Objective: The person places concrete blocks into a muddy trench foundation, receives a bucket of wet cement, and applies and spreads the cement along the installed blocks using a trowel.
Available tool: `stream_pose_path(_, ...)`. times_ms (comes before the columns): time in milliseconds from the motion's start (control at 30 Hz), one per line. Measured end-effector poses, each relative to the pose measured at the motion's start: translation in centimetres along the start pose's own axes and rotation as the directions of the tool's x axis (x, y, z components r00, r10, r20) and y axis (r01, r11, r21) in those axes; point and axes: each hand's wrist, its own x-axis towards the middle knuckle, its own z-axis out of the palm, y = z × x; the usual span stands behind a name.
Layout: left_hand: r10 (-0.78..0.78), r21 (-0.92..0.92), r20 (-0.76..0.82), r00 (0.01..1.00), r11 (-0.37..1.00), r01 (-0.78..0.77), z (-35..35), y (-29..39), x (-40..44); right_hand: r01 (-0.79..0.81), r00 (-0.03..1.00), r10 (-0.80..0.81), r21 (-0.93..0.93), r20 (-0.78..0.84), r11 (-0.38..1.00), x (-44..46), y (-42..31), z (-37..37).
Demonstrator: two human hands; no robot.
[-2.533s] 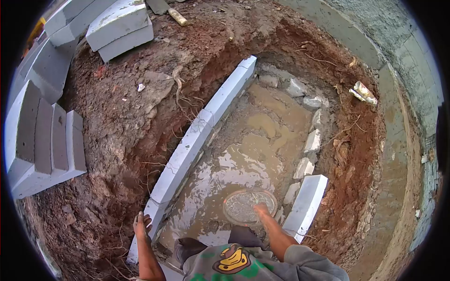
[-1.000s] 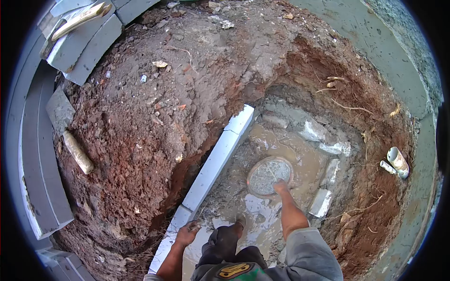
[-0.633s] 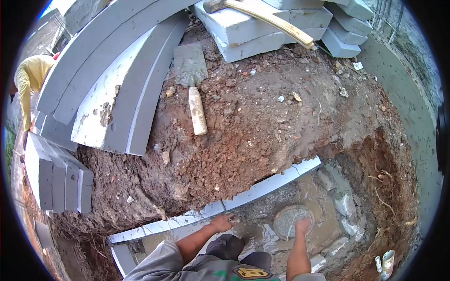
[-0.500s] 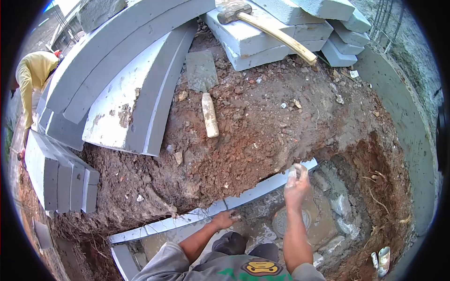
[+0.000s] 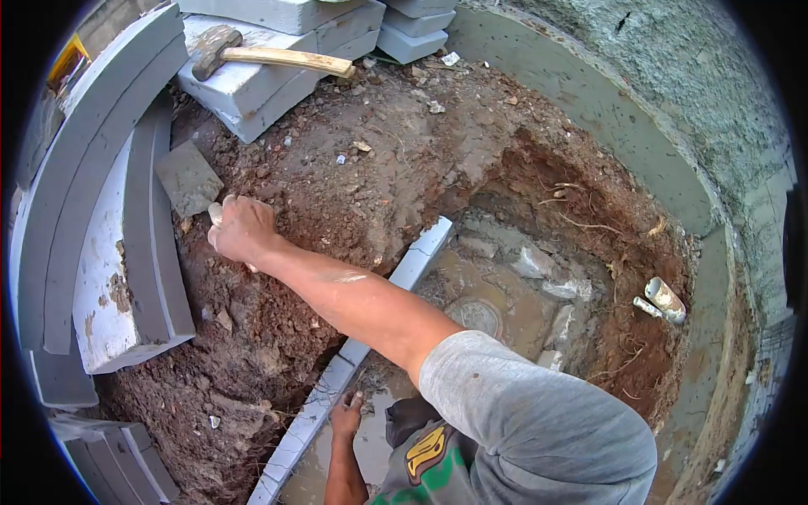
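My right hand (image 5: 244, 229) is stretched out to the left over the soil, its fingers wrapped round the handle of a trowel. The trowel's flat grey blade (image 5: 189, 178) lies on the dirt beside the large pale blocks. Lower down, my left hand (image 5: 346, 414) is beside a narrow row of pale blocks (image 5: 324, 396) along the pit edge. Its fingers look loosely bent and apart, with nothing visible in them.
A hammer (image 5: 269, 57) rests on stacked blocks (image 5: 252, 101). Large curved blocks (image 5: 101, 185) lean at the left. Muddy water surrounds a round disc (image 5: 475, 317) in the pit. White pipes (image 5: 665, 300) protrude near the concrete wall (image 5: 581, 126).
My right hand has moved from the far end of the block row to the trowel and closed round its handle. The view has swung right; my left hand stays near the row.
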Motion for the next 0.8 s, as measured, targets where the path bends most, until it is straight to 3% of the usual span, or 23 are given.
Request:
stream_pose_path(100,-0.115,-0.003,0.091,0.989,0.993,0.115,-0.1,0.9,-1.0,0.064,0.995,-0.051,0.151,-0.089,0.986,-5.5,5.0,-1.6)
stream_pose_path(167,-0.109,0.065,0.136,0.985,0.993,0.101,0.3,1.8,-0.7,0.134,0.980,-0.091,0.240,-0.179,0.962,-11.8,10.7,-3.1)
stream_pose_path(233,-0.102,0.079,0.194,0.976,0.993,0.088,1.2,3.5,0.1,-0.140,0.985,0.160,0.244,-0.060,0.959,-19.6,18.4,-4.9)
stream_pose_path(267,-0.026,0.108,0.181,0.983,0.994,0.006,1.7,2.2,1.4,-0.261,0.964,0.265,0.081,-0.029,0.962,-23.9,21.8,-6.8)
stream_pose_path(300,-0.028,0.118,0.191,0.981,0.993,0.005,2.2,3.3,1.7,-0.462,0.886,0.458,0.062,0.070,0.885,-27.8,24.7,-9.1)
stream_pose_path(333,-0.032,0.130,0.202,0.979,0.991,0.006,2.8,4.6,2.4,-0.522,0.852,0.523,0.108,0.013,0.846,-32.7,28.9,-10.0)
stream_pose_path(367,-0.058,0.140,0.236,0.970,0.990,0.025,3.3,4.9,3.7,-0.671,0.741,0.665,-0.141,-0.095,0.728,-37.4,33.2,-10.5)
stream_pose_path(433,-0.059,0.186,0.264,0.963,0.983,0.009,4.8,5.4,5.9,-0.860,0.441,0.895,-0.322,-0.075,0.396,-43.6,37.9,-13.6)
stream_pose_path(500,-0.064,0.230,0.259,0.964,0.973,0.003,6.7,6.4,7.1,-0.867,0.275,0.952,-0.462,-0.133,0.186,-47.2,40.6,-15.5)
stream_pose_path(600,-0.073,0.317,0.242,0.968,0.949,-0.008,12.2,6.0,11.0,-0.771,0.276,0.957,-0.614,-0.086,0.167,-49.9,46.2,-15.4)
stream_pose_path(633,-0.075,0.362,0.243,0.967,0.932,-0.019,15.1,5.5,12.1,-0.677,0.212,0.977,-0.724,-0.014,0.136,-50.3,48.4,-14.6)
stream_pose_path(733,-0.048,0.551,0.286,0.957,0.825,-0.123,25.4,7.7,13.3,-0.623,0.170,0.982,-0.762,0.086,0.175,-52.3,55.8,-11.5)
stream_pose_path(800,-0.005,0.492,0.363,0.932,0.850,-0.187,31.5,7.2,14.8,-0.564,0.335,0.941,-0.793,0.038,0.232,-54.2,60.9,-9.0)
